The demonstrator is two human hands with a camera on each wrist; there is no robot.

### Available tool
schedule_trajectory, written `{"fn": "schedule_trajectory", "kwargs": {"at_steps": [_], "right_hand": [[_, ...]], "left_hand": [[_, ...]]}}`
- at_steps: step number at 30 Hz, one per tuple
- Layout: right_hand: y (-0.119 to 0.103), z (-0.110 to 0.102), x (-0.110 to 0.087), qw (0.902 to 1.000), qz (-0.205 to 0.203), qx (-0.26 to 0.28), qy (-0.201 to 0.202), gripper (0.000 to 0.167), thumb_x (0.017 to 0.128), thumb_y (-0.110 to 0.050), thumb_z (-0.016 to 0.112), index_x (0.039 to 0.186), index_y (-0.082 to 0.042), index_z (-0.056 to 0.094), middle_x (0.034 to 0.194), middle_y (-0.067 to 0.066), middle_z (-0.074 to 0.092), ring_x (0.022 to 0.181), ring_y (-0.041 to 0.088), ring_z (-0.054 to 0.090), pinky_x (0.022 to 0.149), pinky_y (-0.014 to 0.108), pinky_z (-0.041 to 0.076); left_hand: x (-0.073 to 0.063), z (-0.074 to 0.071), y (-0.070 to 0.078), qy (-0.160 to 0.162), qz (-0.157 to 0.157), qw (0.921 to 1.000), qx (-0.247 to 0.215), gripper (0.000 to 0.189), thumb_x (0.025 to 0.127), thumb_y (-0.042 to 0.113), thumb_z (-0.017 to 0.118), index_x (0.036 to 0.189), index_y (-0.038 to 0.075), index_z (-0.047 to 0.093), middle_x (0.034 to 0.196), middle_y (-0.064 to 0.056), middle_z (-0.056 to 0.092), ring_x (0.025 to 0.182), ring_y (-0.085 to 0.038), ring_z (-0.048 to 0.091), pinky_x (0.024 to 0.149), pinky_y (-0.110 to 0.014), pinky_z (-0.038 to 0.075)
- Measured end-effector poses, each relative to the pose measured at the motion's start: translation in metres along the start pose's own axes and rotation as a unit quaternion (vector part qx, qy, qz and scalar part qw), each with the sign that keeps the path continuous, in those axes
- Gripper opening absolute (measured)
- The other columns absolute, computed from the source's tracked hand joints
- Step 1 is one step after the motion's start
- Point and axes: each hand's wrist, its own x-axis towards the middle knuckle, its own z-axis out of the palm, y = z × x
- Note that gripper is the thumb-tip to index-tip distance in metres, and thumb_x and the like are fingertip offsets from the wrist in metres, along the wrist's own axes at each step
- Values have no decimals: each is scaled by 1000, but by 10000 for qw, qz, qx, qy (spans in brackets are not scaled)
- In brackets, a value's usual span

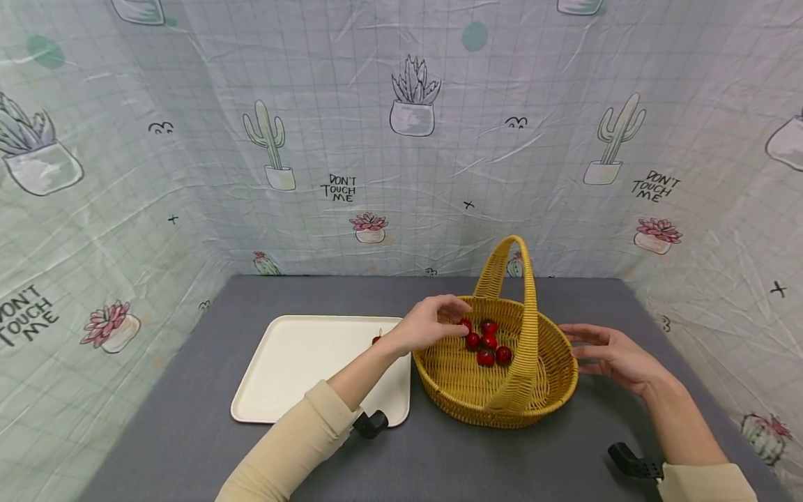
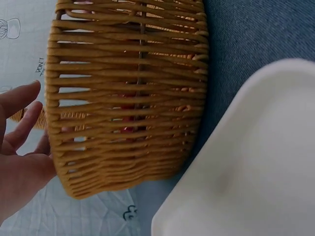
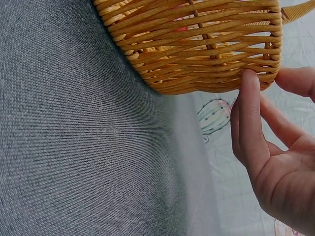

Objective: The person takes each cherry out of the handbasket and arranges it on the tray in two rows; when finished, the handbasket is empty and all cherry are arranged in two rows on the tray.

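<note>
A yellow wicker basket [image 1: 452, 380] with a tall arched handle stands on the table and holds several dark red cherries [image 1: 488, 341]. My left hand [image 1: 429, 322] hangs over the basket's left rim beside the cherries, fingers bent and thumb apart. Nothing shows between its fingers in the left wrist view. At the basket's right side, my right hand [image 1: 617, 355] holds the rim, with fingertips [image 3: 249, 81] on the outer wall and another digit at the rim's edge. A white tray [image 1: 314, 376] lies left of the basket, a cherry [image 1: 376, 339] partly hidden behind my left forearm on it.
The grey table [image 1: 188, 390] runs back to a wall cloth [image 1: 301, 139] printed with cacti and potted plants. The basket's handle [image 1: 530, 328] rises right of the cherries. The tray's right edge lies close to the basket.
</note>
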Motion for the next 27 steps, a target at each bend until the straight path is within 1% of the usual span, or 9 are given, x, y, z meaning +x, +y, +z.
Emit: {"fn": "schedule_trajectory", "kwargs": {"at_steps": [2, 4, 6, 8, 11, 13, 15, 21, 27], "right_hand": [[0, -1, 0, 10000, -18, -4, -20, 42, 107, -5, 54, 148, -11, 53, 130, -11, 60, 114, 11, 65, 88, 41, 57], [1, -1, 0, 10000, -45, -17, -36, 42, 107, -4, 54, 148, -11, 53, 130, -11, 60, 114, 11, 65, 88, 41, 57], [1, -1, 0, 10000, -74, -33, -36, 42, 106, -4, 54, 148, -10, 53, 130, -11, 60, 114, 11, 65, 88, 40, 57], [1, -1, 1, 9999, -105, -36, -38, 42, 106, -3, 54, 147, -11, 54, 130, -11, 60, 114, 11, 65, 88, 40, 57], [2, -1, 1, 9999, -137, -27, -47, 42, 106, -2, 54, 147, -12, 55, 130, -11, 60, 114, 11, 65, 88, 39, 57], [2, -1, 1, 9999, -142, -15, -52, 41, 106, -2, 53, 146, -12, 55, 130, -11, 60, 114, 11, 65, 88, 39, 58], [3, -1, 1, 9999, -131, 9, -48, 41, 106, -2, 53, 147, -12, 55, 130, -11, 60, 114, 12, 65, 88, 40, 58], [3, -2, 2, 10000, -58, 24, -17, 42, 107, -4, 54, 148, -11, 54, 129, -10, 61, 113, 12, 65, 88, 40, 58], [3, -2, 3, 10000, -47, 13, -47, 43, 107, -4, 53, 149, -9, 51, 130, -10, 60, 113, 12, 65, 88, 41, 57]], "left_hand": [[3, 5, -1, -25, -29, 10000, 30, 32, 98, 15, 73, 128, 9, 68, 124, -6, 67, 112, -24, 63, 92, -31, 50], [7, 9, -2, -51, -43, 9999, 90, 30, 98, 13, 73, 127, 8, 68, 124, -9, 67, 107, -18, 64, 90, -30, 51], [11, 14, -2, -39, -79, 9999, 128, 28, 98, 11, 72, 125, 7, 69, 125, -13, 66, 103, -15, 63, 88, -29, 51], [14, 18, -3, -37, -155, 9998, 131, 27, 97, 8, 73, 123, 5, 70, 123, -16, 66, 101, -16, 63, 86, -29, 50], [18, 23, -5, -46, -320, 9992, 241, 26, 96, 5, 73, 122, 4, 70, 121, -17, 66, 102, -21, 63, 84, -29, 50], [20, 27, -7, -61, -427, 9983, 397, 28, 95, 4, 74, 122, 2, 71, 119, -17, 66, 104, -26, 63, 84, -30, 49], [21, 29, -8, -56, -538, 9967, 610, 29, 94, 4, 75, 123, 3, 71, 118, -16, 67, 105, -27, 62, 84, -30, 49], [24, 35, -9, 42, -891, 9912, 982, 30, 93, 6, 77, 122, 5, 72, 117, -12, 68, 102, -21, 63, 88, -33, 51], [27, 38, -12, 115, -1095, 9884, 1043, 30, 92, 6, 78, 121, 6, 72, 116, -9, 68, 100, -17, 64, 88, -32, 53]]}}
